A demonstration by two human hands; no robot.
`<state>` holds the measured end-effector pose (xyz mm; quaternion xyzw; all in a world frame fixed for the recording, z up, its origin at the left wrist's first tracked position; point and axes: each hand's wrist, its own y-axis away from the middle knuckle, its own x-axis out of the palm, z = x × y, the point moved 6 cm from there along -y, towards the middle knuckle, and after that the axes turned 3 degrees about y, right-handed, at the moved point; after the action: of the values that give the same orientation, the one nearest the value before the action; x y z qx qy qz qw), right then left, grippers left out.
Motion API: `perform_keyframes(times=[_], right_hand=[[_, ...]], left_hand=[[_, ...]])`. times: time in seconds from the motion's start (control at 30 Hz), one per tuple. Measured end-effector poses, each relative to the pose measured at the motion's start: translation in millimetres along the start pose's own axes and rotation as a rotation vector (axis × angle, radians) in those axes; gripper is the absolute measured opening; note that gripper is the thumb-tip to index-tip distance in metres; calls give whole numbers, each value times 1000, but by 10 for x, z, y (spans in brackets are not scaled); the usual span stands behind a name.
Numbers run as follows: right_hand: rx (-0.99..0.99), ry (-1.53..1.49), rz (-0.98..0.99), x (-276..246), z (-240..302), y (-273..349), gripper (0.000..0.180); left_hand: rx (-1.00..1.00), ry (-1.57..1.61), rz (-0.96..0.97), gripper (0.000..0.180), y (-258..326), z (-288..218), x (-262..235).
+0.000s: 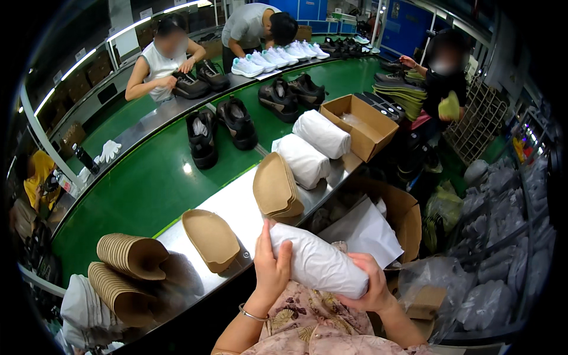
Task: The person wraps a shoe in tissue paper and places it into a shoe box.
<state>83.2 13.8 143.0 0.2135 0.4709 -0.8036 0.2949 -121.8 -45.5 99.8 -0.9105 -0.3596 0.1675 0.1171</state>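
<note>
A bundle wrapped in white paper (316, 260) lies tilted between my two hands, just off the near edge of the metal counter. My left hand (272, 263) is pressed against its left end, thumb on the near side. Around the right end close the fingers of my right hand (370, 284). What the paper covers is hidden. Beyond the bundle, a stack of brown cardboard shoe inserts (275, 186) stands on the counter, and another cardboard insert (210, 239) lies to the left. Two more white wrapped bundles, one (300, 160) behind the stack and one (322, 134) farther back, rest there too.
Nested curved cardboard pieces (133, 257) and white paper (86, 310) occupy the counter's left end. Dark shoes (236, 124) sit on the green conveyor (142, 195). An open carton (361, 127) stands at right. Several people work beyond. Grey bundles fill a rack (491, 266).
</note>
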Motion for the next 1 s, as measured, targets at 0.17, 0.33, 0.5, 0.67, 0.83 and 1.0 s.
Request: perform_keyframes(times=[0.17, 0.33, 0.5, 0.67, 0.83, 1.0], right_hand=[[-2, -58, 31, -13, 151, -32, 73], [220, -178, -43, 168, 191, 190, 75], [555, -509, -98, 315, 80, 440, 74], [657, -657, -252, 70, -320, 325, 75], [526, -500, -432, 15, -964, -314, 71], [355, -30, -546, 175, -1597, -1022, 77]], left_hand=[[-490, 926, 9, 24, 2, 275, -93], [-518, 1041, 62, 30, 0, 176, -183], [-608, 1059, 160, 44, 52, 274, -111], [-562, 927, 12, 54, 66, 326, -25], [-282, 601, -188, 38, -21, 263, 9], [-117, 413, -207, 30, -196, 161, 157]])
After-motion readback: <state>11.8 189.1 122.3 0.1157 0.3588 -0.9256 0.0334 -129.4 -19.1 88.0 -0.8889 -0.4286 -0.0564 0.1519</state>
